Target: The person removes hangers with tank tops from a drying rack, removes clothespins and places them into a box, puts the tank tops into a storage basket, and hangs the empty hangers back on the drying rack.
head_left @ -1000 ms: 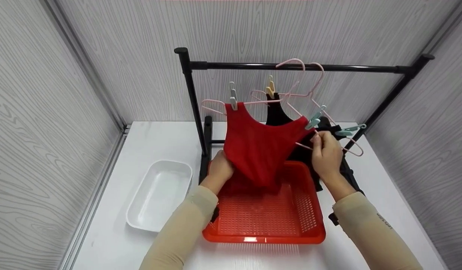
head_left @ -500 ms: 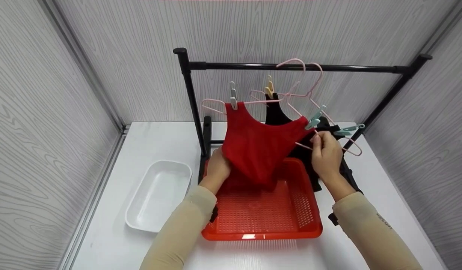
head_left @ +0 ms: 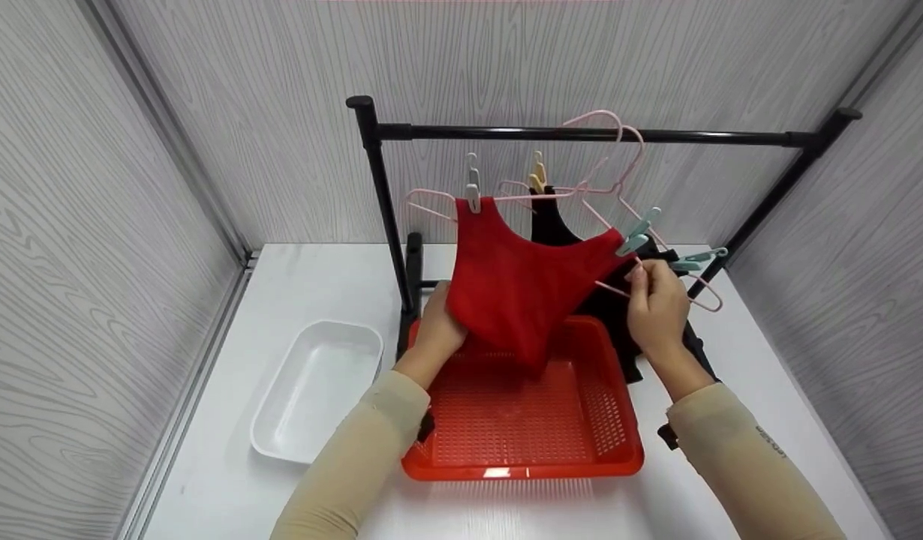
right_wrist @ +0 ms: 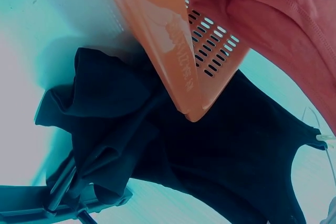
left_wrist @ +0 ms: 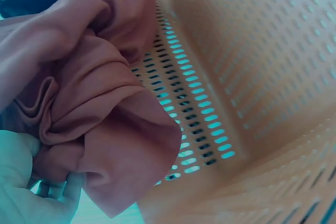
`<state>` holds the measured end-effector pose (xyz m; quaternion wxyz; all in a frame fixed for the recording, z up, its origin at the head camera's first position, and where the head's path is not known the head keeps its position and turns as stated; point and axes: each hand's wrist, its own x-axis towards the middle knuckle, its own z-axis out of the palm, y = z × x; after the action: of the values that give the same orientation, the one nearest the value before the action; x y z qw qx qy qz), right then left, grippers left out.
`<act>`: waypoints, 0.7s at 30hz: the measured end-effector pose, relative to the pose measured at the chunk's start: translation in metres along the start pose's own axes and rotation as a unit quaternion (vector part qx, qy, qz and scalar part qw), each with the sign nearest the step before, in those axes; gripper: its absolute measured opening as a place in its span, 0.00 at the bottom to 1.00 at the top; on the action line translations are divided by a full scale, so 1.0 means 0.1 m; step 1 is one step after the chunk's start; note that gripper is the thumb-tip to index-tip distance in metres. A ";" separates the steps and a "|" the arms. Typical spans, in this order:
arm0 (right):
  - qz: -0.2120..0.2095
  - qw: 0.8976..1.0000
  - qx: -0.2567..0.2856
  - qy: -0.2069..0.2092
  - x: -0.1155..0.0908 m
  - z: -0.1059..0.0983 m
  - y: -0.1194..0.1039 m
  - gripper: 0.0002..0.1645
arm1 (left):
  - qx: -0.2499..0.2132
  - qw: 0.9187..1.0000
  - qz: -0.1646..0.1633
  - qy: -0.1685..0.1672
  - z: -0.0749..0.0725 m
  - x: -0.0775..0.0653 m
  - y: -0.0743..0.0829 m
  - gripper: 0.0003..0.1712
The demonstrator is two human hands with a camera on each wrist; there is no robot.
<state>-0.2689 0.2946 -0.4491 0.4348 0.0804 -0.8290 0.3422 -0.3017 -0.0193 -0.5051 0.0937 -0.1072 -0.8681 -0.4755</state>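
A red tank top (head_left: 518, 277) hangs on a pink hanger (head_left: 533, 197), whose hook is at the rack's bar. A grey clothespin (head_left: 473, 196) clips its left strap and a teal clothespin (head_left: 634, 241) its right strap. My left hand (head_left: 440, 322) pinches the top's fabric (left_wrist: 105, 103) at its left side between thumb and fingers; the fingertips are partly hidden in the head view. My right hand (head_left: 659, 309) pinches the hanger's lower right corner, just below the teal clothespin. Behind hangs a black top (right_wrist: 210, 145) on a second pink hanger (head_left: 641, 154).
A black garment rack (head_left: 461, 133) stands at the back. Below the red top is a red perforated basket (head_left: 521, 472), its corner (right_wrist: 178, 77) close to the black top. A white tray (head_left: 263, 431) lies left of it. Patterned walls (head_left: 281, 112) enclose the table.
The red top and its hanger have risen slightly and shifted right, with both hands following. The basket moved a little away and left early on, then stayed put.
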 end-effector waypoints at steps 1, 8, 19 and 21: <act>0.000 1.000 0.000 0.001 0.00 0.00 0.00 0.13 | 0.003 1.000 0.008 -0.001 -0.02 0.00 0.03 0.12; -0.004 1.000 0.004 0.002 0.03 -0.04 0.01 0.13 | 0.023 0.997 0.075 -0.006 -0.12 -0.02 0.15 0.15; -0.005 1.000 0.008 0.010 0.05 -0.06 0.01 0.13 | -0.046 0.989 0.049 -0.134 -0.21 -0.11 0.18 0.19; -0.008 1.000 0.008 0.012 0.04 -0.05 0.02 0.13 | -0.044 0.983 0.048 -0.170 -0.22 -0.13 0.18 0.20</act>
<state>-0.2682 0.3000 -0.4449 0.4470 0.0862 -0.8202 0.3464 -0.2825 -0.0295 -0.4825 -0.0373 -0.2322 -0.8433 -0.4832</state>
